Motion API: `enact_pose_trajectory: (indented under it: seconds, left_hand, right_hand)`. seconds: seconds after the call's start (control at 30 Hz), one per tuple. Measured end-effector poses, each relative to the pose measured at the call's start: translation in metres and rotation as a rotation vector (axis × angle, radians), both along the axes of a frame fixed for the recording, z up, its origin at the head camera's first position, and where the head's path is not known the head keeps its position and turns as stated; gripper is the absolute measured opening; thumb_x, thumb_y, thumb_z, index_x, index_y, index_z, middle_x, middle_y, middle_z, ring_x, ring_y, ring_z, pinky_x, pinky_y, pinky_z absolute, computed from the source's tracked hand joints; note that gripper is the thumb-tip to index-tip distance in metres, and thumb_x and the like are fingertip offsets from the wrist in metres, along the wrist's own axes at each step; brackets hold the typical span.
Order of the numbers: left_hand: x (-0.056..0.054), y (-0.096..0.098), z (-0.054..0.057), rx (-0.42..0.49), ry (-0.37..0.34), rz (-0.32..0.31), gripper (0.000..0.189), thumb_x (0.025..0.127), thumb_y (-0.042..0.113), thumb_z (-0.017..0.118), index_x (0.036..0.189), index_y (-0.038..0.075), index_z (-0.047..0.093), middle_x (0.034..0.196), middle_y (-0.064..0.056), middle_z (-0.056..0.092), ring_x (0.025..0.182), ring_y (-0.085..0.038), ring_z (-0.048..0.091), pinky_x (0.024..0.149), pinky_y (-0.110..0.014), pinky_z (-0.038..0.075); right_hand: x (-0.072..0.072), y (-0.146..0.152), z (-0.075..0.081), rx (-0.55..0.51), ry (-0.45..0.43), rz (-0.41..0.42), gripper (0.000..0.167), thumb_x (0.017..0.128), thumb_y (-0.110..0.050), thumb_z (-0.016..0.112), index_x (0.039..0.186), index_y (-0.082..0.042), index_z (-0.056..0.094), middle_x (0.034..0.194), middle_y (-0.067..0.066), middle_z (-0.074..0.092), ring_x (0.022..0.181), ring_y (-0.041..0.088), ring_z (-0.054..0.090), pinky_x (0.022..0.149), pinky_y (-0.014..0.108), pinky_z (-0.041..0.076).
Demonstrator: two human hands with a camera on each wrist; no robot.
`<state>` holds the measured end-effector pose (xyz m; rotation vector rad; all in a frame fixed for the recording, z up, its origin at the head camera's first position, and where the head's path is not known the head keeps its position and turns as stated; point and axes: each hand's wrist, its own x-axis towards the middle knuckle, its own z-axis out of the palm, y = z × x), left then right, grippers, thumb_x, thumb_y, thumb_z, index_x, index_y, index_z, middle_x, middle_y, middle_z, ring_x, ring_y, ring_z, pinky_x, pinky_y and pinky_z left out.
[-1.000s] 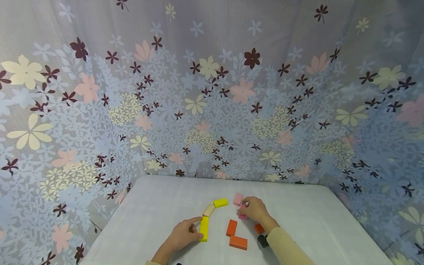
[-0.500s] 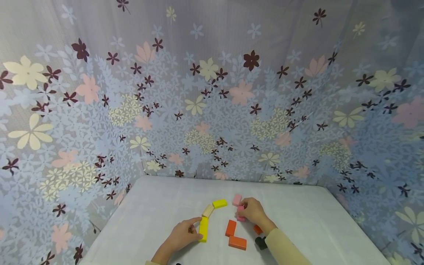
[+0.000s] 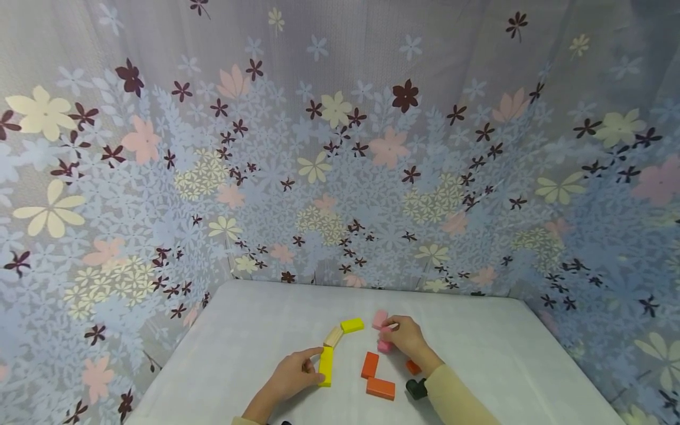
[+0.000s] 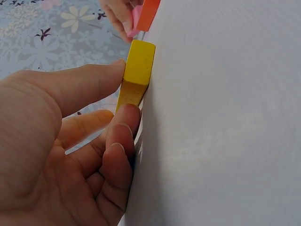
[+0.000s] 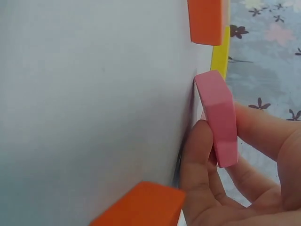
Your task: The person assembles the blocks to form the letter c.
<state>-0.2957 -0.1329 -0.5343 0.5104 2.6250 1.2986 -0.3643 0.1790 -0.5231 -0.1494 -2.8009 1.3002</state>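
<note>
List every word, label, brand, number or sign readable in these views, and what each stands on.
None: no readable text in any view.
The yellow rectangular block in the left hand and pink angular block in the right hand show no lettering.
The grey-blue backdrop bears floral print, no words.
The small black object by the right sleeve is too small to check.

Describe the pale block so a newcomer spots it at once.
On the white table, find the left hand touching the near yellow block. Just beyond that block's far end lies the pale block, angled toward the far yellow block. Its light wood colour sets it apart from both.
</note>
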Motion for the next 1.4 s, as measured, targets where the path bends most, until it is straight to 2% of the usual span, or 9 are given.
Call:
enact_pose_trajectory:
  seconds: [0.33,0.63,0.87,1.17,1.4]
  left_hand:
    - [-0.001,-0.003,-0.001,0.015,-0.013,-0.009,0.059,0.086,0.026,0.081,0.139,0.01,0.061,0.077,0.004,0.061,0.063,-0.012,0.05,0.054,-0.025,0.038]
    - [-0.001,-0.002,-0.004,0.009,-0.008,-0.02,0.059,0.086,0.027,0.081,0.139,0.01,0.061,0.076,0.005,0.061,0.063,-0.011,0.05,0.054,-0.025,0.038]
    - [0.0,-0.002,-0.002,0.03,-0.005,-0.026,0.059,0.086,0.026,0.081,0.139,0.009,0.061,0.075,0.004,0.061,0.062,-0.012,0.05,0.054,-0.025,0.038]
    - [-0.003,-0.001,-0.001,0.028,-0.01,-0.014,0.059,0.085,0.025,0.082,0.138,0.009,0.061,0.076,0.004,0.061,0.062,-0.012,0.05,0.054,-0.025,0.038]
    - [-0.002,-0.001,-0.001,0.023,-0.032,0.005,0.059,0.084,0.025,0.082,0.138,0.01,0.062,0.076,0.003,0.061,0.063,-0.012,0.05,0.054,-0.025,0.038]
  right_hand:
    - [-0.002,-0.007,0.003,-0.131,-0.049,-0.082,0.027,0.084,-0.013,0.076,0.11,-0.005,0.072,0.098,0.012,0.06,0.081,0.025,0.055,0.066,0.032,0.048]
    - [-0.01,-0.008,-0.005,-0.227,-0.023,-0.143,0.027,0.084,-0.014,0.081,0.106,-0.003,0.07,0.096,0.014,0.06,0.074,0.023,0.057,0.062,0.029,0.052]
    - [-0.015,-0.01,-0.008,-0.221,0.004,-0.174,0.028,0.082,-0.017,0.084,0.101,-0.003,0.069,0.09,0.011,0.061,0.069,0.019,0.058,0.059,0.028,0.052]
    - [-0.018,-0.011,-0.004,-0.268,0.013,-0.184,0.023,0.084,-0.015,0.08,0.1,-0.001,0.069,0.085,0.009,0.064,0.068,0.017,0.058,0.06,0.029,0.05]
    - [-0.025,-0.013,-0.011,-0.26,0.052,-0.227,0.024,0.085,-0.018,0.082,0.096,-0.002,0.068,0.082,0.008,0.063,0.07,0.019,0.058,0.061,0.028,0.048]
